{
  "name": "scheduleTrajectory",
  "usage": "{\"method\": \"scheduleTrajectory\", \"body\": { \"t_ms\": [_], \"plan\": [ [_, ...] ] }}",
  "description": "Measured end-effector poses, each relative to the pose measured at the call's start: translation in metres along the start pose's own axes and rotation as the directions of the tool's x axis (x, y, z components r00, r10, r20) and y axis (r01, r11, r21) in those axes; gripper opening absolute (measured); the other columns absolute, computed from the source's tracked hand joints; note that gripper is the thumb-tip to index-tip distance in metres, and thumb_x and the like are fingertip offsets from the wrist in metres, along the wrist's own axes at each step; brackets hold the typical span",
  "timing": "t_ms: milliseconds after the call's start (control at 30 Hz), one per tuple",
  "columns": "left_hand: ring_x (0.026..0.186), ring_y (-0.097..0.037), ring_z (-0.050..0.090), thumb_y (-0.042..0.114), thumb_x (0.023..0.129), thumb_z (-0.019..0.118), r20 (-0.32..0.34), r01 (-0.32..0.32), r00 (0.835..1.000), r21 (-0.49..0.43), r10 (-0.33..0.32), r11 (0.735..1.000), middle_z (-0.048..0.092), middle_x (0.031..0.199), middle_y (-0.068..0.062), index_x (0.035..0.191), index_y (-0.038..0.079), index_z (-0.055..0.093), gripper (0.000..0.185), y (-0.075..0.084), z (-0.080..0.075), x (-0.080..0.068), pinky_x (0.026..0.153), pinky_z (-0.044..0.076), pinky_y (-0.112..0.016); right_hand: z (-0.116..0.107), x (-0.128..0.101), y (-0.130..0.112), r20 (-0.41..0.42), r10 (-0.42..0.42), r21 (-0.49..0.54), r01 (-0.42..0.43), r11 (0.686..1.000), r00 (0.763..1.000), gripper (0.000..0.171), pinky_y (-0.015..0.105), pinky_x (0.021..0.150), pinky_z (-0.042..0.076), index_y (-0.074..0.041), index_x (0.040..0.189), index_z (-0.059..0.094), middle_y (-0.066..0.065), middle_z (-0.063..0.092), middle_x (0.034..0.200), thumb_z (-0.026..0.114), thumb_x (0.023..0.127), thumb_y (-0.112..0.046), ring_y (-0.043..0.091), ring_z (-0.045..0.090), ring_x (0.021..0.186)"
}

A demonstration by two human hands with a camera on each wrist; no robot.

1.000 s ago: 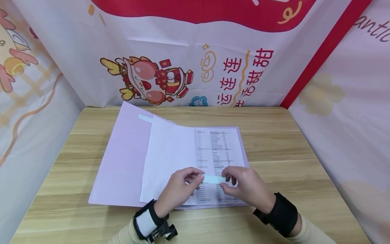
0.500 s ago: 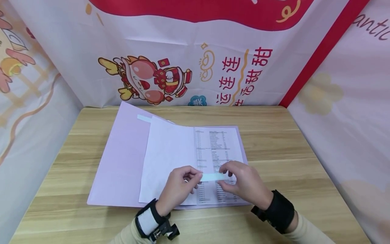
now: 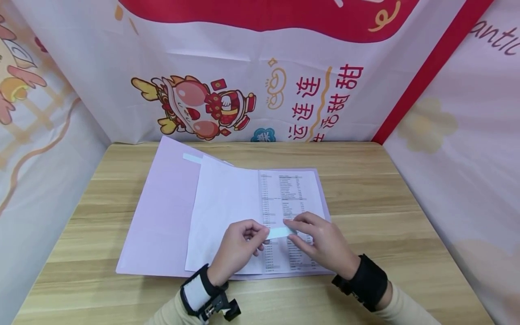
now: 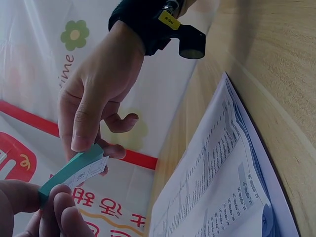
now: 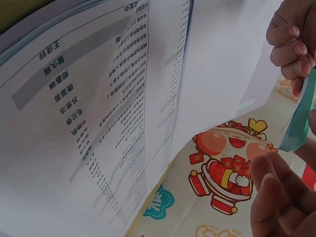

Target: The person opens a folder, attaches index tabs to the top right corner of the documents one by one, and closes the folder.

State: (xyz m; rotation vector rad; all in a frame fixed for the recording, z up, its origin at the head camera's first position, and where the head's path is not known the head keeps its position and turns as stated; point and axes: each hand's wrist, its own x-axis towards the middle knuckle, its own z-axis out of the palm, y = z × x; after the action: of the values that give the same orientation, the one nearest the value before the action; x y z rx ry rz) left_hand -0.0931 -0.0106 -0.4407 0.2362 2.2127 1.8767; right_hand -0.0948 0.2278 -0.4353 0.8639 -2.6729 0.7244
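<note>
A: What has changed against the earlier head frames?

B: The right hand (image 3: 321, 241) has slid left along the pale green strip (image 3: 281, 232). Less of the strip now shows between the hands. The left hand (image 3: 239, 246) has stayed almost in place.

A: What surrounds the work?

B: An open lilac folder (image 3: 162, 216) lies flat on the wooden table (image 3: 386, 203), lower centre of the head frame. A blank white sheet (image 3: 225, 203) is folded back to the left over it. A printed list page (image 3: 290, 194) is exposed to its right. Printed banners (image 3: 243, 90) close off the top and both sides. Both hands cover the lower part of the list page.

A: Where is the strip relative to the hands?

B: It spans between them, just above the list page. Left-hand fingers are curled and pinch its left end. Right-hand thumb and forefinger pinch its right end (image 4: 84, 165).
</note>
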Motion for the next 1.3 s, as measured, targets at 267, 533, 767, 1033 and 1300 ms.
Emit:
{"method": "scheduleTrajectory", "body": {
  "t_ms": [267,533,767,1033,1300],
  "plan": [
    [0.068,-0.017,0.065,0.021,0.099,0.068,-0.005,0.004,1.000,-0.004,-0.004,1.000,0.072,0.083,-0.009,0.096,0.002,0.073,0.019,-0.0009,0.0001,-0.0003,0.058,0.055,-0.026,0.0006,-0.0015,0.0003,-0.034,-0.029,-0.009,0.028,1.000,0.999,0.033,0.019,0.065,0.053,-0.016,0.118,0.078,-0.002,0.069,0.103,0.084,0.086,-0.022,0.007,0.061,0.083],
    [0.069,-0.017,0.066,0.022,0.099,0.069,-0.008,0.007,1.000,0.003,-0.007,1.000,0.072,0.086,-0.012,0.097,0.003,0.073,0.019,-0.0019,-0.0004,-0.0004,0.058,0.055,-0.026,-0.0007,-0.0019,-0.0013,-0.053,-0.035,-0.015,0.035,0.999,0.998,0.037,0.021,0.068,0.056,-0.016,0.116,0.079,-0.001,0.068,0.104,0.088,0.080,-0.020,0.009,0.063,0.085],
    [0.071,-0.018,0.065,0.022,0.098,0.070,-0.020,0.000,1.000,0.006,0.000,1.000,0.071,0.087,-0.013,0.100,0.005,0.073,0.017,-0.0004,0.0004,-0.0007,0.057,0.055,-0.026,-0.0006,-0.0033,-0.0008,-0.082,-0.060,0.013,0.062,0.998,0.995,0.033,0.027,0.077,0.059,-0.012,0.108,0.079,-0.002,0.068,0.103,0.091,0.077,-0.017,0.010,0.066,0.090],
    [0.070,-0.018,0.064,0.018,0.097,0.071,-0.035,-0.027,0.999,0.007,0.027,1.000,0.070,0.086,-0.010,0.102,0.005,0.073,0.014,-0.0016,0.0019,0.0003,0.056,0.055,-0.026,-0.0005,-0.0044,0.0016,-0.144,-0.095,0.054,0.104,0.993,0.985,0.020,0.023,0.072,0.057,-0.014,0.089,0.074,-0.005,0.067,0.094,0.089,0.076,-0.009,0.007,0.062,0.081],
    [0.071,-0.018,0.065,0.019,0.098,0.069,-0.036,-0.016,0.999,0.003,0.016,1.000,0.069,0.086,-0.008,0.102,0.005,0.072,0.015,-0.0034,0.0038,-0.0005,0.057,0.057,-0.028,-0.0002,-0.0043,-0.0009,-0.123,-0.001,0.125,0.017,0.992,0.992,0.013,0.024,0.059,0.050,-0.018,0.088,0.072,-0.011,0.067,0.085,0.082,0.085,-0.010,0.004,0.056,0.071]
  ]
}}
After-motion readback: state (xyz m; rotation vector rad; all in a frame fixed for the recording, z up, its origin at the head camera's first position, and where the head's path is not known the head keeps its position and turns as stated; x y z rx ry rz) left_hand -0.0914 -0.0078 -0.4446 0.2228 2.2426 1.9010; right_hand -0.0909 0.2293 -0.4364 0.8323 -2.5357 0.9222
